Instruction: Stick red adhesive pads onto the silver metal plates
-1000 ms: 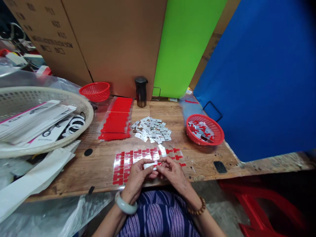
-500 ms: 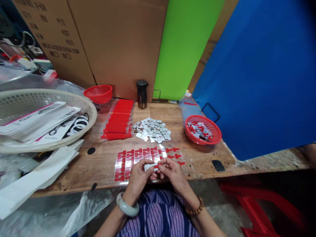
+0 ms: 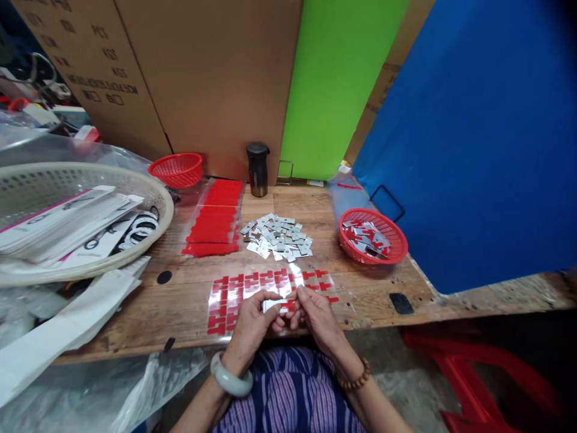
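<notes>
Above the front edge of the bench, a small flat metal plate is held between both hands. My left hand pinches its left part between thumb and fingers. On the plate's right end lies a red sticker. My right hand is closed at that end, its thumb and index finger at the sticker and other fingers curled below. Beneath the hands lies a clear sheet of red stickers, partly hidden by them. Just beyond is a loose pile of metal plates.
Overlapping red sticker sheets lie left of the pile. A red basket at right holds plates with red stickers. Another red basket, a dark tumbler and a large pale basket of cards stand around. A blue panel borders the right.
My right thumb and index finger have shifted slightly up at the plate's right end, and more of the red sticker shows. My left hand keeps its hold. The view has shifted slightly.
</notes>
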Demonstrator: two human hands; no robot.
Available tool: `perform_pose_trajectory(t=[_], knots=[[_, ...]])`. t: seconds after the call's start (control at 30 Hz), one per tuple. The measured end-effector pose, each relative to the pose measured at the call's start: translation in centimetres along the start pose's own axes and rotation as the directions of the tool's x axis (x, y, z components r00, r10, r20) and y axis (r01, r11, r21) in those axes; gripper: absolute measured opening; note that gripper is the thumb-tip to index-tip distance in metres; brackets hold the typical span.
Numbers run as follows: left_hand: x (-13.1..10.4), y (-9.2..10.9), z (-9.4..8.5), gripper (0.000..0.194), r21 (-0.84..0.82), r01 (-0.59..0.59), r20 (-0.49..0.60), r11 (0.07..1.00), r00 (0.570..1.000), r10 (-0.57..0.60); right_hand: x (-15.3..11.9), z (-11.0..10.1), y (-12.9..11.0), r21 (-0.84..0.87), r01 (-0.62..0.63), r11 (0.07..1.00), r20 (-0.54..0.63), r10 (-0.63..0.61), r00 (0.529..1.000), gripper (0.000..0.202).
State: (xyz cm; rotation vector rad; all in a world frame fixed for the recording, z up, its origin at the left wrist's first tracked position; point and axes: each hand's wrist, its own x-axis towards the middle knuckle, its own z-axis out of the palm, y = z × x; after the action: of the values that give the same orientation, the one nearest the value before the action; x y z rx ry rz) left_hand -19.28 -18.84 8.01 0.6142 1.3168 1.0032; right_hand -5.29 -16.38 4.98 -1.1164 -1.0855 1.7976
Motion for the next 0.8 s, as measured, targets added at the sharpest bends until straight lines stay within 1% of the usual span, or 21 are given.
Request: perform_pose_trajectory(t=[0.13, 0.2, 0.27, 0.37, 0.43, 0.5, 0.57, 0.6, 0.63, 0.67, 0.7, 0.73, 0.77, 0.8], knots=[[0.6, -0.2, 0.0, 0.032, 0.064, 0.005, 0.001, 0.998, 1.000, -0.005, 0.3, -0.4, -0.4, -0.125, -0.012, 0.992, 0.026, 0.015, 1.000, 0.031], [0.8, -0.4, 0.0, 0.032, 0.091, 0.003, 0.016, 0.996, 1.000, -0.005, 0.4, -0.6, -0.5, -0.159, -0.006, 0.987, 0.026, 0.010, 1.000, 0.029], [1.0, -0.7, 0.1, 0.034, 0.098, 0.016, 0.040, 0.995, 0.999, -0.020, 0.5, -0.8, -0.5, -0.168, -0.010, 0.986, 0.032, 0.015, 0.999, 0.027], [1.3, -1.1, 0.3, 0.039, 0.097, 0.037, 0.077, 0.995, 0.996, -0.044, 0.6, -1.2, -0.2, -0.140, -0.051, 0.989, 0.047, 0.058, 0.997, 0.029], [1.5, -1.3, 0.4, 0.043, 0.082, 0.026, 0.107, 0.996, 0.994, -0.034, 0.8, -1.7, -0.4, -0.140, -0.074, 0.987, 0.045, 0.081, 0.996, 0.032], [1.8, -1.4, 0.5, 0.051, 0.055, -0.019, 0.106, 0.998, 0.994, 0.014, 1.1, -2.5, -1.2, -0.163, -0.062, 0.985, -0.003, 0.062, 0.998, 0.035], [2.0, -1.5, 0.2, 0.057, 0.048, -0.083, 0.057, 0.995, 0.995, 0.081, 1.6, -4.0, -2.7, -0.174, 0.014, 0.985, -0.128, -0.036, 0.991, 0.036], [2.2, -1.5, 0.0, 0.059, 0.066, -0.118, 0.022, 0.991, 0.993, 0.117, 1.9, -5.0, -3.8, -0.166, 0.076, 0.983, -0.215, -0.111, 0.970, 0.035], [2.3, -1.5, -0.4, 0.059, 0.109, -0.149, -0.011, 0.983, 0.988, 0.151, 2.2, -6.0, -4.9, -0.155, 0.158, 0.975, -0.312, -0.200, 0.929, 0.034], [2.4, -1.6, -0.8, 0.057, 0.171, -0.183, -0.033, 0.968, 0.981, 0.191, 2.5, -7.1, -6.0, -0.149, 0.243, 0.959, -0.407, -0.283, 0.868, 0.033], [2.6, -1.7, -1.4, 0.053, 0.256, -0.233, -0.048, 0.938, 0.966, 0.253, 2.7, -8.1, -7.0, -0.149, 0.298, 0.943, -0.477, -0.332, 0.814, 0.033], [2.7, -1.9, -1.9, 0.049, 0.367, -0.270, -0.053, 0.890, 0.949, 0.310, 2.9, -9.0, -7.8, -0.171, 0.320, 0.932, -0.521, -0.361, 0.774, 0.034], [2.8, -2.1, -2.5, 0.047, 0.478, -0.302, -0.058, 0.825, 0.926, 0.372, 3.0, -9.7, -8.4, -0.226, 0.310, 0.923, -0.547, -0.384, 0.744, 0.035], [2.9, -2.3, -3.1, 0.045, 0.571, -0.333, -0.077, 0.750, 0.888, 0.453, 3.0, -10.1, -8.7, -0.306, 0.281, 0.910, -0.562, -0.410, 0.718, 0.035]])
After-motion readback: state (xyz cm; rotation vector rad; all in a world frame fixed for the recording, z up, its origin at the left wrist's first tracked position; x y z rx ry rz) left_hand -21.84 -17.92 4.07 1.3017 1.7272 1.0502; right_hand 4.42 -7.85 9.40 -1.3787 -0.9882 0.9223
